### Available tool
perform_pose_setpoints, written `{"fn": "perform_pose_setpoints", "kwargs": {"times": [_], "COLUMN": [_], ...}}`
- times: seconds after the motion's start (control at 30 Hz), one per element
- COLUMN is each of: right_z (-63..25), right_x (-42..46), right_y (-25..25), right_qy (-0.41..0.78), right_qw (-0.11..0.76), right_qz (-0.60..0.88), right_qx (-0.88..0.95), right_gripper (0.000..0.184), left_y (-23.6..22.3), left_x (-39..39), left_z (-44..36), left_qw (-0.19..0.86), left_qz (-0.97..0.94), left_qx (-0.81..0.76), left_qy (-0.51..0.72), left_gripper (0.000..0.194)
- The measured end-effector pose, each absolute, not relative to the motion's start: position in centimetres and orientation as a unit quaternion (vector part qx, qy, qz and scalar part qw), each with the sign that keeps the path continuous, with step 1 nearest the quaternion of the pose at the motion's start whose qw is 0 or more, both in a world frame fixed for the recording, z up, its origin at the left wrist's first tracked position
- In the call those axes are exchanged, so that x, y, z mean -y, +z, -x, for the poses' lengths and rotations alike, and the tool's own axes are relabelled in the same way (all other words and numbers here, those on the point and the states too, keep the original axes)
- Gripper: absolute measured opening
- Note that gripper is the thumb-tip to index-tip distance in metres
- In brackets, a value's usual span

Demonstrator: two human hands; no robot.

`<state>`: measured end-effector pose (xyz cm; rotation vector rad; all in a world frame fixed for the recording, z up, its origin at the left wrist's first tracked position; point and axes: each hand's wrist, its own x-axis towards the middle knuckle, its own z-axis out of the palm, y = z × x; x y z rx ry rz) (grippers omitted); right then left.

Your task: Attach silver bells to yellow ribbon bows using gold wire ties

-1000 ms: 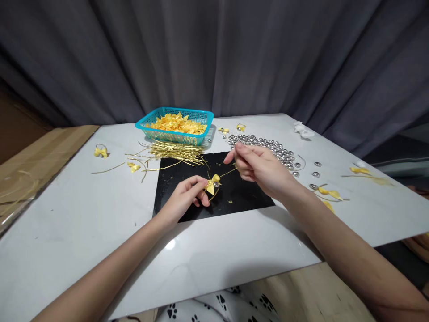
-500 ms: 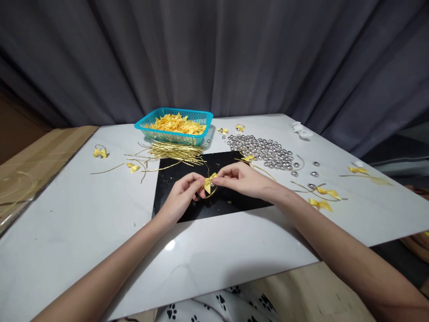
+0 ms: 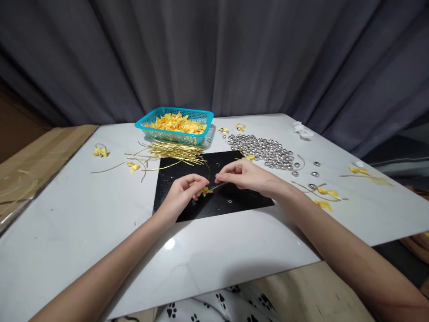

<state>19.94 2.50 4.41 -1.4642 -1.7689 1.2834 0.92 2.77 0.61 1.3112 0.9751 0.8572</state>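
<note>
My left hand (image 3: 183, 193) is closed, thumb and forefinger pinched, above the black mat (image 3: 187, 213). Just under its fingertips is a small yellow ribbon bow (image 3: 205, 191), partly covered by the fingers. A gold twist tie (image 3: 217, 186) runs from the bow toward my right hand (image 3: 240, 175), whose thumb and forefinger pinch its end. A thin dark end of wire also curves up above the left fingertips. Whether a silver bead sits on the bow is hidden.
Behind the mat lies a pile of gold twist ties (image 3: 174, 151), with a turquoise basket (image 3: 140, 125) of yellow bows beyond. Many silver beads (image 3: 263, 150) spread to the right. Loose bows (image 3: 329, 193) and ties lie at both sides. A dark curtain (image 3: 187, 58) hangs behind.
The bow has tipped lower and turned beneath my left fingers. My right fingers have let go of the bow's side and now draw the tie out to the right.
</note>
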Motion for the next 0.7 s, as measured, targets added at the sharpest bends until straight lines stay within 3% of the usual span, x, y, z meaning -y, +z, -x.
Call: {"fn": "perform_pose_setpoints", "kwargs": {"times": [0.17, 0.33, 0.43, 0.53, 0.6, 0.7], "right_z": [-19.6, -19.3, -19.1, -18.7, -18.4, -18.0], "right_x": [-2.7, -2.9, -2.8, -2.5, -2.2, -1.9], "right_y": [3.1, 2.2, 2.3, 2.5, 2.5, 2.3], "right_qy": [0.478, 0.477, 0.460, 0.479, 0.542, 0.642], "right_qw": [0.265, 0.251, 0.279, 0.259, 0.250, 0.258], "right_qz": [0.496, 0.434, 0.465, 0.535, 0.551, 0.505], "right_qx": [0.675, 0.722, 0.703, 0.646, 0.583, 0.515], "right_gripper": [0.043, 0.027, 0.028, 0.042, 0.049, 0.041], "left_y": [0.6, 0.9, 1.2, 1.2, 1.2, 0.9], "left_x": [-2.7, -2.5, -2.4, -2.1, -1.9, -1.5], "left_z": [-0.9, -1.0, -1.0, -1.0, -1.0, -1.1], "left_qw": [0.710, 0.728, 0.667, 0.565, 0.500, 0.398], "left_qz": [-0.458, -0.439, -0.512, -0.597, -0.659, -0.756], "left_qx": [-0.372, -0.355, -0.375, -0.392, -0.384, -0.356], "left_qy": [0.383, 0.389, 0.392, 0.413, 0.410, 0.378], "left_gripper": [0.015, 0.015, 0.014, 0.011, 0.008, 0.008]}}
